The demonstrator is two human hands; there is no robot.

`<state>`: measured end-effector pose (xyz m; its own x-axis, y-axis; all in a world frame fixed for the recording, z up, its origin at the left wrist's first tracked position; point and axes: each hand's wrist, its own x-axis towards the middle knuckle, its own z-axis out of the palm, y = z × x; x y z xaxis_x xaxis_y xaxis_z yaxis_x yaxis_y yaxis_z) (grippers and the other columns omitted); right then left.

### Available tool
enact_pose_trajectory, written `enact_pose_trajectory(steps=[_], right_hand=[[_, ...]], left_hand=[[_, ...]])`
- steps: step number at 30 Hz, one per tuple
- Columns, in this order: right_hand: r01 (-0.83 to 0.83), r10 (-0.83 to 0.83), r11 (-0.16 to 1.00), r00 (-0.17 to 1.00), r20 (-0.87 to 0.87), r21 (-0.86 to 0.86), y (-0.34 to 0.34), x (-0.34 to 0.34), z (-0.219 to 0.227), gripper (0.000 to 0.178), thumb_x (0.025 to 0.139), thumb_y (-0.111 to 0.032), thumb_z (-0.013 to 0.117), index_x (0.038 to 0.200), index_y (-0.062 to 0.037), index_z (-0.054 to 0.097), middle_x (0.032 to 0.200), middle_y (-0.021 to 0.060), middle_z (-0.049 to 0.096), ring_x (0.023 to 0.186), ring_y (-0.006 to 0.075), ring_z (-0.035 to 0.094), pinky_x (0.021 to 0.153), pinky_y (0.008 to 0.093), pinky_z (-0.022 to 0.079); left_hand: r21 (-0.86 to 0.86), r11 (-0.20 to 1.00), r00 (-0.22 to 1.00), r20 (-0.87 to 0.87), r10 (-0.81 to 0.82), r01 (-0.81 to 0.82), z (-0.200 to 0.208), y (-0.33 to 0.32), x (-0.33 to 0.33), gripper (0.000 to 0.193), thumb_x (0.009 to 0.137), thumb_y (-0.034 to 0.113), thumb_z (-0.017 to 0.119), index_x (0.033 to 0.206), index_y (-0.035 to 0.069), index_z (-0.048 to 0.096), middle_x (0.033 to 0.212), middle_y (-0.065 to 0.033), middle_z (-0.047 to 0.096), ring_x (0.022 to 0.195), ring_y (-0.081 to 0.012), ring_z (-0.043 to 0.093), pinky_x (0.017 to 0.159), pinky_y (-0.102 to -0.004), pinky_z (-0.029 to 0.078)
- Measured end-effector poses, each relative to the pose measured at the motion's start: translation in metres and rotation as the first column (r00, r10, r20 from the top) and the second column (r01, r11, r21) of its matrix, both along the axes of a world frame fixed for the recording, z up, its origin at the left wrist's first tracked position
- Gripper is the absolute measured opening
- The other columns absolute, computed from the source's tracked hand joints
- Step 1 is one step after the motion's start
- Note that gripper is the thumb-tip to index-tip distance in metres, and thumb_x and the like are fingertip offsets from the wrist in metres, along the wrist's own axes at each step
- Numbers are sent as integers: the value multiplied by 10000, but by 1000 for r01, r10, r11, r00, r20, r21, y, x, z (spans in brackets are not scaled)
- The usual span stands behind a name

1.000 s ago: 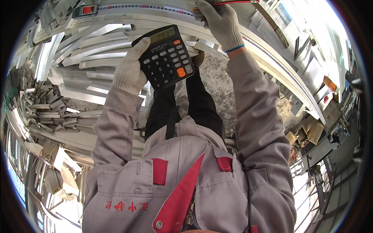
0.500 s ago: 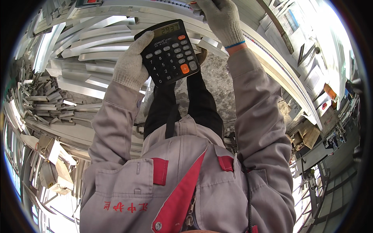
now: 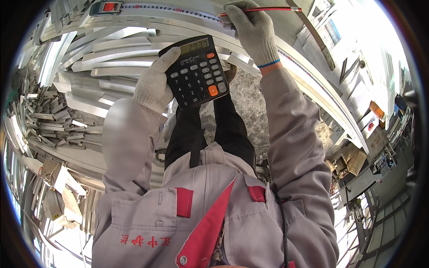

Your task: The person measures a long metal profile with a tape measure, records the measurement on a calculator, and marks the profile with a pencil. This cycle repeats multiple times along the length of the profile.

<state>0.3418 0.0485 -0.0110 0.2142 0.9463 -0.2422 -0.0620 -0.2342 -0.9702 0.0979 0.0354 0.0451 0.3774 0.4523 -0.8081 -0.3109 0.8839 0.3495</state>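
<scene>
My left hand point(image 3: 154, 82), in a white knit glove, holds a black calculator point(image 3: 196, 71) with an orange key, its screen tilted up toward me. My right hand point(image 3: 252, 29), also gloved, grips a red pencil point(image 3: 268, 9) with its tip at a long aluminium profile point(image 3: 178, 27). An extended tape measure point(image 3: 170, 10) with a red-and-grey case point(image 3: 105, 6) lies along that profile, just left of my right hand.
Stacks of long aluminium profiles point(image 3: 107, 53) lie to the left, with short offcuts point(image 3: 49, 120) piled below them. A concrete floor point(image 3: 250, 102) shows between my legs. Cardboard boxes point(image 3: 348, 158) and a workbench point(image 3: 330, 40) stand to the right.
The view has shifted slightly, so the calculator and both hands sit a little higher in the picture. The pencil and tape measure stay on the profile.
</scene>
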Motion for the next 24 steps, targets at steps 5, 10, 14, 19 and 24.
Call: enact_pose_trajectory(steps=[5,10,14,19,24], right_hand=[[1,-1,1000,1000,0,-22,0,-1,-2,189,1092,-166,638,1068,14,692,883,35,717,825,98,666,772,276,559],[-13,13,1000,1000,10,-12,1,-2,-1,185,1091,-163,641,1070,12,693,883,33,715,823,97,667,769,277,560],[-14,15,999,1000,26,-30,5,-4,2,180,1087,-159,648,1058,13,697,871,30,713,811,94,664,765,274,559],[-31,33,999,995,99,-27,7,-4,8,181,1078,-151,662,1027,17,702,828,17,697,779,85,646,733,270,542],[-38,39,999,987,156,-8,9,-6,10,168,1071,-136,670,1015,19,701,806,10,685,757,82,627,708,270,527]], left_hand=[[10,1000,1000,22,-16,16,-4,-2,-3,487,1098,273,595,1433,-80,586,1254,-242,746,1070,-319,788,897,-440,694],[12,1000,999,39,-11,11,-9,-3,-4,500,1094,288,605,1430,-82,589,1254,-247,746,1070,-324,787,901,-436,692],[-1,1000,990,139,-11,11,-18,-5,-5,528,1101,306,601,1451,-89,574,1288,-247,735,1114,-337,772,944,-445,675],[3,1000,991,132,-10,10,-23,-6,-6,526,1116,295,578,1474,-90,559,1344,-245,712,1173,-327,751,988,-432,654],[-34,999,998,70,3,0,-20,-8,-5,508,1123,287,564,1469,-86,564,1332,-237,719,1165,-315,755,978,-423,658]])
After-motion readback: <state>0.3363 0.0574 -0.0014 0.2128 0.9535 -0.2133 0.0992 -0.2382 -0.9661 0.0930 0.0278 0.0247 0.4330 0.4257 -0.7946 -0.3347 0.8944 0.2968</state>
